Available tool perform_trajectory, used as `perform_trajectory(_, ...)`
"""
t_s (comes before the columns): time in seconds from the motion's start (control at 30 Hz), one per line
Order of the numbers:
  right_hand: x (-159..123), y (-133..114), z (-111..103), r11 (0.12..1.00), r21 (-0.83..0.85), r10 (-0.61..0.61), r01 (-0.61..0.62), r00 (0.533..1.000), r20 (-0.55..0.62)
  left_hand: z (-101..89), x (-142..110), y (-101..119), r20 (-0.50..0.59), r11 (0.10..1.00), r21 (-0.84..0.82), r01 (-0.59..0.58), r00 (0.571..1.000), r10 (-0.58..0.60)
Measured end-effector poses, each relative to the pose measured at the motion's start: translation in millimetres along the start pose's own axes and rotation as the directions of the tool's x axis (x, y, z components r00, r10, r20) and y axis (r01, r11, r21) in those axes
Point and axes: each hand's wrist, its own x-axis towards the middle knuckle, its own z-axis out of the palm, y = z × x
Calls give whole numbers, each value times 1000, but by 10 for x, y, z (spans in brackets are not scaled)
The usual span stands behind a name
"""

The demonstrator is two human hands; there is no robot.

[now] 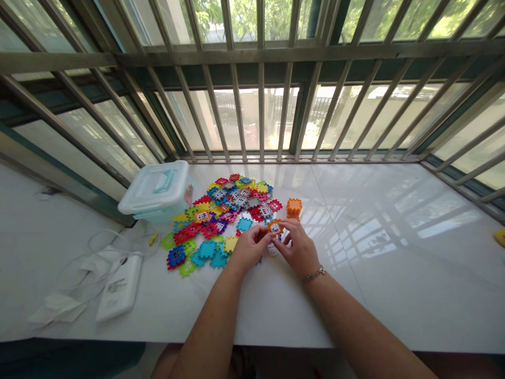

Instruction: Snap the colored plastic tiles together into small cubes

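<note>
Between my two hands is an orange window-frame building tile (pixel 275 227), raised a little above the white surface. My left hand (pixel 253 246) pinches its lower left side. The thumb and fingers of my right hand (pixel 296 245) grip its right and upper edge. Just below the tile lies a small white window piece (pixel 272 249), partly covered by my fingers. A pile of interlocking plastic tiles (pixel 232 202) in red, blue, yellow, green and grey spreads to the left and behind. Beyond my right hand stands a small stack of orange tiles (pixel 294 206).
A lidded clear-teal storage box (pixel 158 189) stands at the back left. Near the left front lie a white power bank (pixel 120 287), a looping white cable (pixel 94 237) and crumpled tissue (pixel 57 308). Metal window bars (pixel 261 105) rise behind the ledge. A yellow object (pixel 500 237) sits at the far right.
</note>
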Motion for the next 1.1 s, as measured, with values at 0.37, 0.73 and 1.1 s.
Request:
perform_trajectory(0.37, -4, -24, -6, 999, 30, 18, -17, 999, -33, 1, 6, 32, 17, 999, 21, 45, 999, -46)
perform_trajectory(0.73, -37, 35, 21, 1000, 0, -31, 31, 999, -22, -7, 0, 34, 6, 995, 99, 27, 1000, -28)
perform_trajectory(1.1, 5, -33, -1, 999, -20, 30, -31, 998, -59, 2, -12, 85, 18, 994, 104, 42, 999, -44)
